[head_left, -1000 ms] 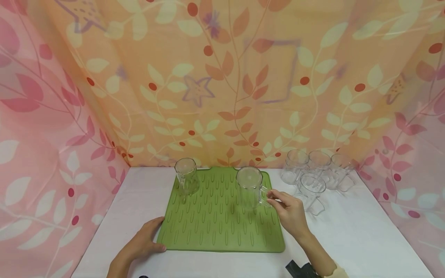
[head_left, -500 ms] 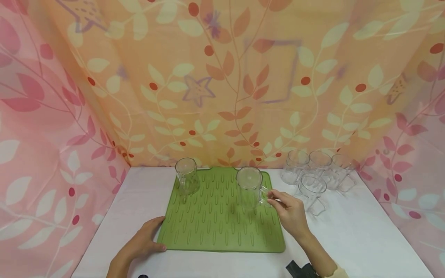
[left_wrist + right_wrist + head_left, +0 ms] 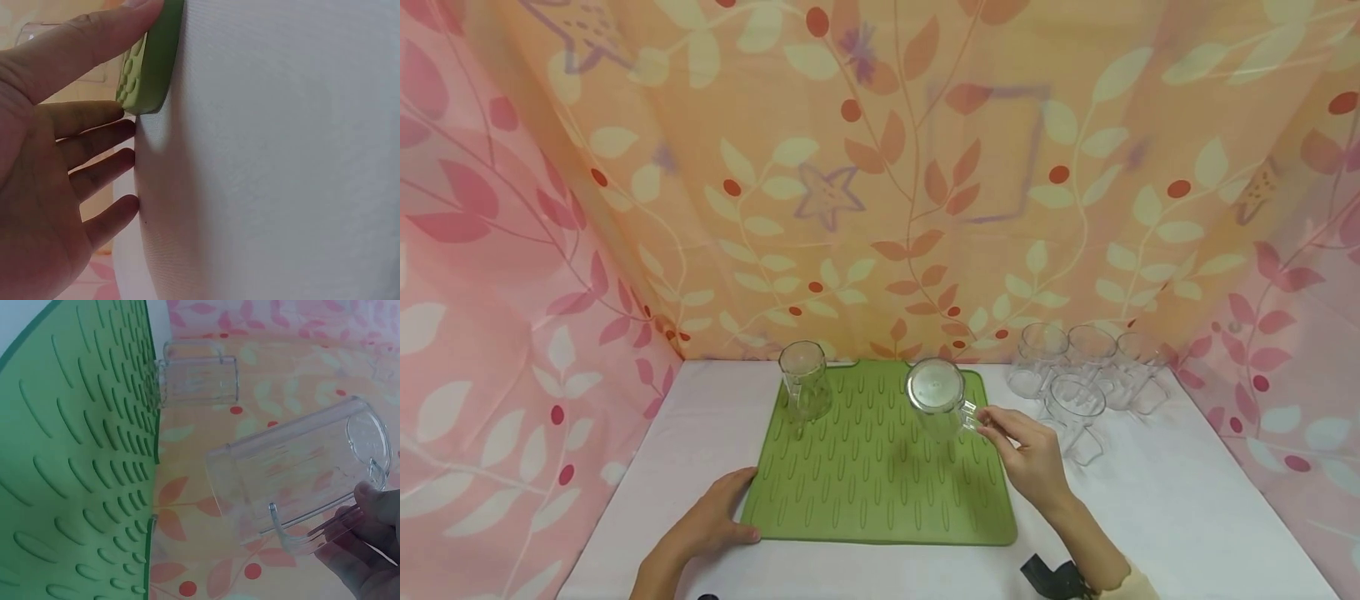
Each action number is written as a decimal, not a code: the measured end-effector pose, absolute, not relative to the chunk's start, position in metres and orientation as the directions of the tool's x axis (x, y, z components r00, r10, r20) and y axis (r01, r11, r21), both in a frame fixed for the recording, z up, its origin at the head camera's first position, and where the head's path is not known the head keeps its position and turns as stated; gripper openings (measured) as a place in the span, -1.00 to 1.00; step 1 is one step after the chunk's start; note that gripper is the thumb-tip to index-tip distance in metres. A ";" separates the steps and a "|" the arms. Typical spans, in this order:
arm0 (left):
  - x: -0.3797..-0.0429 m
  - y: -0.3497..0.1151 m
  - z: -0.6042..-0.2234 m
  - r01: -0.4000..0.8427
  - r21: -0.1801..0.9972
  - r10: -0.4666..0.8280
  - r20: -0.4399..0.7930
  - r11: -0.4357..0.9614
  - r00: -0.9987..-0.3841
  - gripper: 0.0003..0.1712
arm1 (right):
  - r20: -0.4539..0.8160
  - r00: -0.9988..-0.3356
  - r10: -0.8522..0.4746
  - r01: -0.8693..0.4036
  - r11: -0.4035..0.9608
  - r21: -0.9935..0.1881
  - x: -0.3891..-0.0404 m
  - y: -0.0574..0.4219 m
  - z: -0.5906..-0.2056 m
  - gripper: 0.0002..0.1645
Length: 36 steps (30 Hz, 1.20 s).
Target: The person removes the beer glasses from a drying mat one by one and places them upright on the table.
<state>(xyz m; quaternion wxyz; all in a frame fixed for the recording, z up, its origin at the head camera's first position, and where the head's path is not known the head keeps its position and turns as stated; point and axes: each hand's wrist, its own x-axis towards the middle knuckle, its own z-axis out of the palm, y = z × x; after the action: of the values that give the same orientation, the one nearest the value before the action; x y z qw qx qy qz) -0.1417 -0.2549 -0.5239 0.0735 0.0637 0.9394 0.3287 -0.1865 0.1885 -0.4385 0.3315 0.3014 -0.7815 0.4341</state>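
My right hand (image 3: 1032,465) pinches the handle of a clear glass mug (image 3: 934,398) over the right part of a green ribbed mat (image 3: 865,508). In the right wrist view this mug (image 3: 287,469) hangs tilted and apart from the mat, its closed base seemingly uppermost. A second glass mug (image 3: 805,383) stands on the mat's far left corner. Beside the near left corner rests my left hand (image 3: 703,521), its fingers extended. The left wrist view has the left thumb (image 3: 94,44) against the mat's edge (image 3: 161,69).
Several clear glass mugs (image 3: 1075,396) stand grouped at the back right of the white table (image 3: 1180,500). Patterned cloth (image 3: 880,250) encloses the back and both sides. A black object (image 3: 1056,579) sits by the right forearm, and a small dark one (image 3: 708,597) shows at the bottom edge.
The mug in my right hand has tilted and risen slightly, its upper end shifting a little left. The left hand and the other mugs stay put.
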 end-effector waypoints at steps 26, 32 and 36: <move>-0.164 -0.222 -0.508 0.159 0.728 0.144 0.083 0.667 -0.986 -0.31 | 0.874 -0.355 -0.332 -0.857 0.489 -0.162 -0.194 0.190 -0.422 -0.63; -0.174 -0.202 -0.498 0.181 0.837 0.158 0.115 0.516 -0.981 -0.38 | 0.882 -0.304 -0.360 -0.873 0.476 -0.106 -0.195 0.189 -0.416 -0.67; -0.179 -0.190 -0.492 0.177 0.891 0.201 0.099 0.417 -0.974 -0.42 | 0.887 -0.276 -0.370 -0.882 0.465 -0.081 -0.195 0.188 -0.414 -0.68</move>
<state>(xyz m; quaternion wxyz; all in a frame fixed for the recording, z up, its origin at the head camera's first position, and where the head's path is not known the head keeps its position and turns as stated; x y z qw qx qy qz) -0.1785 -0.1898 -0.4917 0.0115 0.1124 0.8417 0.5280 -0.1952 0.1880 -0.4142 0.4283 0.4224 -0.7409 0.2987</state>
